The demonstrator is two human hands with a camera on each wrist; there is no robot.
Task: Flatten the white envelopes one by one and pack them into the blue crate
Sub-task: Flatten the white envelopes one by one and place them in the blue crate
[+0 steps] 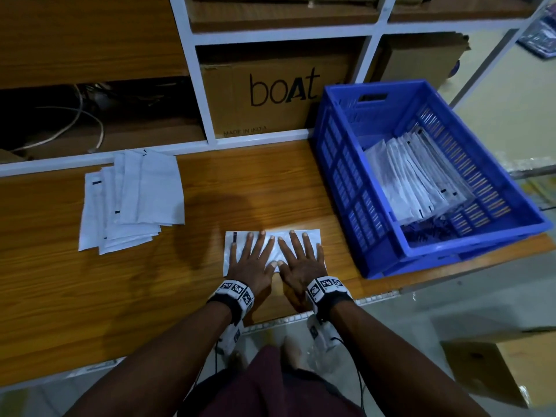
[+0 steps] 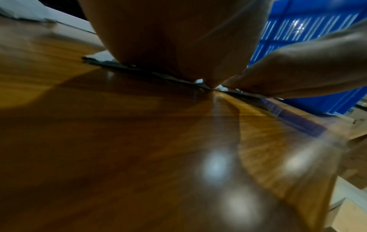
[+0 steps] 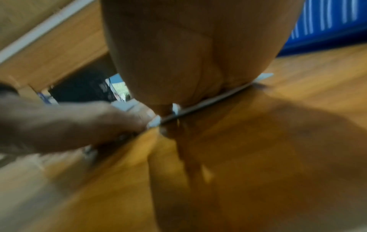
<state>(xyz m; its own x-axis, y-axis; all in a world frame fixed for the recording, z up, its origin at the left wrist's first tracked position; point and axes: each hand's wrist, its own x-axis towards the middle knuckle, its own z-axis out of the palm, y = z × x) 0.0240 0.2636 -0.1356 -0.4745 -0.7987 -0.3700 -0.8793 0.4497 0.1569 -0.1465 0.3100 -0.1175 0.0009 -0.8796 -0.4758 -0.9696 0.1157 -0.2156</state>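
One white envelope point(image 1: 272, 236) is pressed flat under the spread, unclenched left hand point(image 1: 249, 260) and right hand point(image 1: 301, 260); lifting into the blue crate point(image 1: 376, 257) is called for next.

White envelope point(image 1: 272, 236) flat on table, fanned envelope pile point(image 1: 132, 200) left, blue crate point(image 1: 421, 176) part-filled right

Glossy wood-grain brown tabletop point(image 1: 90, 281) throws back lamp glare; flat white paper envelope point(image 1: 272, 234) shines under light. Moulded slotted blue plastic crate point(image 1: 340, 164) looks smooth, brown matt cardboard box point(image 1: 228, 94) dull behind.
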